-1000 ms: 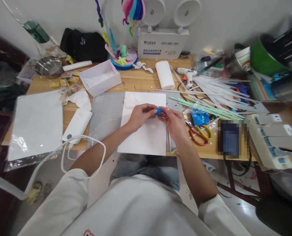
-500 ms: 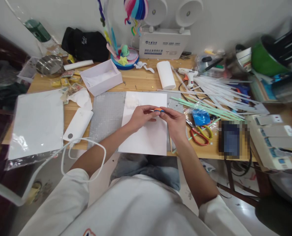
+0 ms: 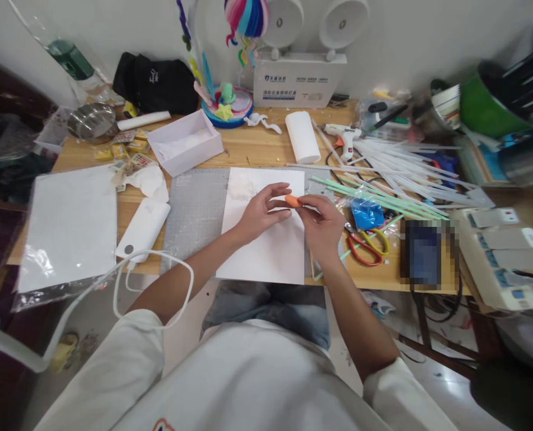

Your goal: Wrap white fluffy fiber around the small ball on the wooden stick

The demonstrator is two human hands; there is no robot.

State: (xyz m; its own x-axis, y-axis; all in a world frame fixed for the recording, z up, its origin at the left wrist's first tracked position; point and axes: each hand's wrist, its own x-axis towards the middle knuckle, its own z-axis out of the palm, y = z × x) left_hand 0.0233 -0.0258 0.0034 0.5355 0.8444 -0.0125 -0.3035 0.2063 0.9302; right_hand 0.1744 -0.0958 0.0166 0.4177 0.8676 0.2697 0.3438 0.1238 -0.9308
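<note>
Pinching rounded orange piece [image 3: 292,201]: right fingers [image 3: 315,202]; left fingers [image 3: 279,214] parted, curved; flat white paper [image 3: 262,257] below.

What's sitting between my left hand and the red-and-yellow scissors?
In the head view, your right hand, pinching a small orange piece, lies between your left hand and the scissors, with white paper beneath part of that stretch.

Can see a plain pale wall [image 3: 396,36] behind the far edge of the light-brown wooden desk [image 3: 257,143]; can see pale floor [image 3: 437,383] down past the near edge, with a bright shiny patch [image 3: 455,388], and brown bars [image 3: 482,332] under the near right corner
</note>
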